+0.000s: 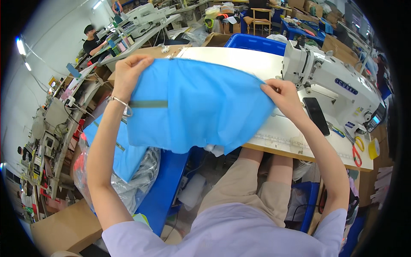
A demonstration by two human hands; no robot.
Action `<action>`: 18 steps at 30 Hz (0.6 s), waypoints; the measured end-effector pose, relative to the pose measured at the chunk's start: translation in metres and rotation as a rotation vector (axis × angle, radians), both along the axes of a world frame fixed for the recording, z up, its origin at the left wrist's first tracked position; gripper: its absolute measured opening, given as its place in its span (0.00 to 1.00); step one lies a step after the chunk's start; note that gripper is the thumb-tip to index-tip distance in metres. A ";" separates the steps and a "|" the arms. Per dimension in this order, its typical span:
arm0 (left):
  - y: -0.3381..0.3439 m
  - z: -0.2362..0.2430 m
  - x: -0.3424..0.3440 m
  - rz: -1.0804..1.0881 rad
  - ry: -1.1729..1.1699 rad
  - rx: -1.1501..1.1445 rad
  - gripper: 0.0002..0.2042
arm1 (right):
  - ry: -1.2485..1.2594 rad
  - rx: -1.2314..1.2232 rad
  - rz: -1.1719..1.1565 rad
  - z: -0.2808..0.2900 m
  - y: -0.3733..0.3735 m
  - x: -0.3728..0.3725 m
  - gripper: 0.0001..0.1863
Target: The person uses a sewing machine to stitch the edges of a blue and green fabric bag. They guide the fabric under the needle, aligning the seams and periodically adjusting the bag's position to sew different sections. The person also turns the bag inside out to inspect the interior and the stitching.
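Blue cloth is spread in the upper middle of the frame, held up by its top edge in front of the white table. The left hand has thumb and fingers clamped on the top left corner; the right hand pinches the right corner between thumb and fingertips. Folds hide parts of the cloth, and the left forearm crosses in front of its left side, near where a dark strip runs. The cloth covers much of the tabletop and some of its front edge. Behind the right hand, the lower front of the sewing machine is partly hidden.

At the left, more blue fabric lies partly behind the left forearm, against a clear plastic bag; whether it lies on the bag or partly inside cannot be told, and the bag's contents are hard to make out. A cardboard box at the lower left is cut across by the dark rim. The blue tub at the top centre has its lower part hidden behind the table. Another blue bin, lower right, holds something whitish, too shaded to identify, and is partly covered by the right arm.
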State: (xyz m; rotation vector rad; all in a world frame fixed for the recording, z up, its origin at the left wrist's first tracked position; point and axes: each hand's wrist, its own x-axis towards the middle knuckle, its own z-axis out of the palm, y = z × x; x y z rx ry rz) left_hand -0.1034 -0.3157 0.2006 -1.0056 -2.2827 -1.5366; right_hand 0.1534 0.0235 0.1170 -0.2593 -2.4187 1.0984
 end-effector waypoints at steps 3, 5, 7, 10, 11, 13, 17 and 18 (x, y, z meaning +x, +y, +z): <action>0.017 0.036 -0.030 0.241 0.234 0.079 0.13 | 0.295 0.293 -0.121 -0.007 0.016 -0.029 0.16; 0.032 0.071 -0.022 0.362 0.433 0.322 0.14 | 0.310 0.156 -0.125 0.005 0.012 -0.033 0.18; 0.052 0.093 0.020 0.242 0.709 0.490 0.14 | 0.336 0.040 -0.109 0.017 0.005 -0.029 0.19; 0.095 0.045 0.093 0.104 1.059 0.224 0.07 | 0.299 0.007 -0.155 0.022 -0.004 0.002 0.19; 0.095 0.025 0.120 -0.017 1.137 0.061 0.05 | 0.297 -0.032 -0.118 0.021 -0.012 0.002 0.19; 0.106 -0.045 0.157 -0.388 0.929 -0.251 0.04 | 0.256 -0.067 -0.103 0.012 -0.011 0.015 0.18; 0.104 -0.118 0.190 -0.827 0.392 -0.651 0.10 | 0.088 -0.130 -0.074 -0.014 -0.011 0.035 0.18; 0.103 -0.119 0.194 -0.901 0.365 -0.650 0.12 | 0.077 -0.115 -0.065 -0.022 -0.011 0.038 0.18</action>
